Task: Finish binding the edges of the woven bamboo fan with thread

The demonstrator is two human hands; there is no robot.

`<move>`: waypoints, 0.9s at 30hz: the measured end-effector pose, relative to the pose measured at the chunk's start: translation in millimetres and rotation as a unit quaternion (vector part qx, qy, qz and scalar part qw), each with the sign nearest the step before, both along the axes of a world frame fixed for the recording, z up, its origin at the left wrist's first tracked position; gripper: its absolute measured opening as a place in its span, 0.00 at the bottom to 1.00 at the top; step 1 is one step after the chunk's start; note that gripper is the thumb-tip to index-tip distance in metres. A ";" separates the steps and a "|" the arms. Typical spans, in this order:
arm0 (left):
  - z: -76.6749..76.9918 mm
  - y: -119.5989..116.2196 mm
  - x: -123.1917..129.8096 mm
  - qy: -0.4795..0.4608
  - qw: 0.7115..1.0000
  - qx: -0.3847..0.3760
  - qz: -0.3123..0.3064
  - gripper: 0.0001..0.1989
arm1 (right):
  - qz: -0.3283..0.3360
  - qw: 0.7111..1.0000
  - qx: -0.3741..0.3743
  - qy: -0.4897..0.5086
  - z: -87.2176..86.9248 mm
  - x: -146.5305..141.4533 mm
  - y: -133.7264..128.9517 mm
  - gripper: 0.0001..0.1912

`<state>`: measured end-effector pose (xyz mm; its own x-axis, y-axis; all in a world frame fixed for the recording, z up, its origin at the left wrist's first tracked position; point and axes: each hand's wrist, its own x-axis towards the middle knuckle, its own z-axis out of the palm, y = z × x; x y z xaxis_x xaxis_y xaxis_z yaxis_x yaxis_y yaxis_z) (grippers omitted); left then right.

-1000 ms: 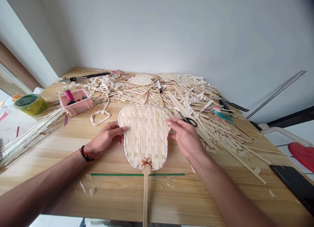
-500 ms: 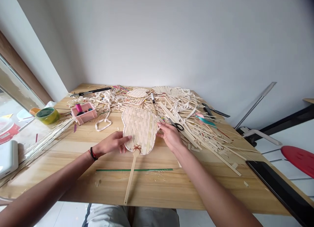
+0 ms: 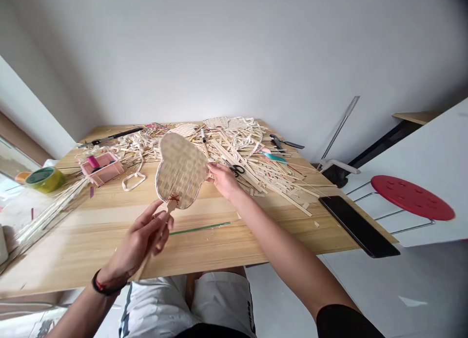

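A woven bamboo hand fan (image 3: pixel 182 169) is raised off the table, tilted toward me, its wavy rim edged with pale binding. Reddish-brown cord is tied where the blade meets the wooden handle. My left hand (image 3: pixel 146 230) is closed around the upper handle, just below that knot. At the blade's right edge, my right hand (image 3: pixel 222 178) pinches the rim between thumb and fingers. Beneath the fan a thin green strip (image 3: pixel 204 228) lies on the wooden table (image 3: pixel 226 250). Black-handled scissors (image 3: pixel 237 169) rest among strips just beyond my right hand.
Loose bamboo strips (image 3: pixel 278 182) are heaped across the back and right. On the left are a pink basket (image 3: pixel 106 169) and a roll of yellow-green tape (image 3: pixel 46 179). A black tray-like slab (image 3: pixel 358 226) lies at the right edge, near a red stool (image 3: pixel 413 197).
The fan has been lifted and tilted. My left hand has shifted from the blade's lower left edge down to the handle; my right hand keeps the right rim. The view has turned right.
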<state>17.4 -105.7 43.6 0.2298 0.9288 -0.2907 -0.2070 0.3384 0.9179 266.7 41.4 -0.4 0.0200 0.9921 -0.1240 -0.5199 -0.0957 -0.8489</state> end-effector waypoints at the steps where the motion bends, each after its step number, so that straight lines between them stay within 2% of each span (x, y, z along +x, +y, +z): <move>1: 1.5 -0.7 -2.4 0.007 0.999 0.002 0.035 0.32 | -0.004 1.000 0.003 0.001 -0.7 0.5 0.8 0.05; 4: 2.9 -1.9 -11.8 0.041 0.995 0.034 0.085 0.29 | -0.038 0.999 0.014 0.003 -4.9 4.7 5.7 0.06; 7: -2.7 -5.1 -16.6 0.113 0.986 0.092 0.076 0.29 | -0.097 0.995 0.021 -0.003 -9.6 13.4 12.6 0.07; 11: -18.4 -12.9 -9.9 0.219 0.964 0.145 0.035 0.28 | -0.163 0.986 0.030 -0.024 -13.1 25.0 20.2 0.07; 15: -33.0 -18.1 1.3 0.256 0.955 0.145 0.022 0.32 | -0.168 0.984 0.030 -0.056 -16.1 25.7 21.5 0.06; 18: -37.6 -16.2 5.4 0.260 0.956 0.136 -0.030 0.34 | -0.146 0.985 0.031 -0.083 -18.5 21.7 18.9 0.07; 23: -26.8 -14.8 -1.3 0.287 0.942 0.148 -0.093 0.31 | -0.120 0.986 0.039 -0.112 -19.9 19.9 14.9 0.08; 25: -17.4 -24.3 -11.2 0.289 0.941 0.151 -0.085 0.28 | -0.113 0.986 0.043 -0.117 -20.5 20.3 14.7 0.10; 27: -8.2 -40.8 -24.8 0.243 0.962 0.119 -0.048 0.23 | -0.108 0.986 0.047 -0.121 -22.0 20.3 15.2 0.14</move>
